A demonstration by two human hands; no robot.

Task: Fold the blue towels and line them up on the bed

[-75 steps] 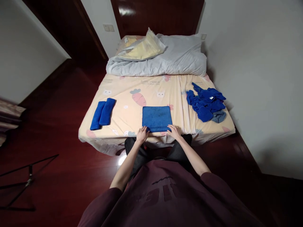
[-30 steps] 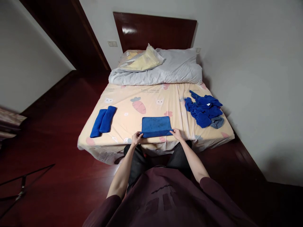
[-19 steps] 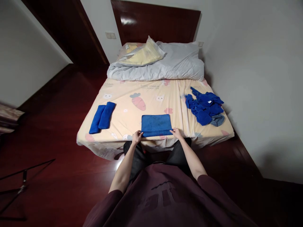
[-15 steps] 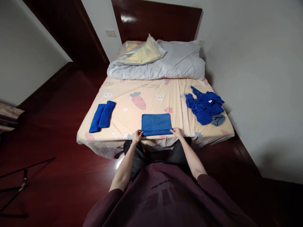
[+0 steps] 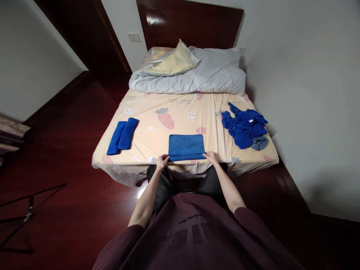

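Observation:
A blue towel (image 5: pixel 186 144) lies flat near the front edge of the bed, its near edge turned over into a narrow strip. My left hand (image 5: pixel 162 161) pinches the near left corner of that strip. At the near right corner, my right hand (image 5: pixel 210 156) holds the same strip between thumb and fingers. To the left, two rolled or folded blue towels (image 5: pixel 128 133) rest side by side. A crumpled heap of blue cloths (image 5: pixel 247 125) sits on the right, with a greyish-blue piece at its near side.
The bed (image 5: pixel 152 144) has a cream sheet with carrot and rabbit prints. A grey quilt (image 5: pixel 219 71) and a pale yellow pillow (image 5: pixel 174 63) lie by the dark headboard (image 5: pixel 191 24). Black stand legs (image 5: pixel 30 210) are on the floor at left. A wall runs along the right.
Both hands keep their hold on the towel's near edge, and the folded strip looks slightly wider. The whole view has shifted a little.

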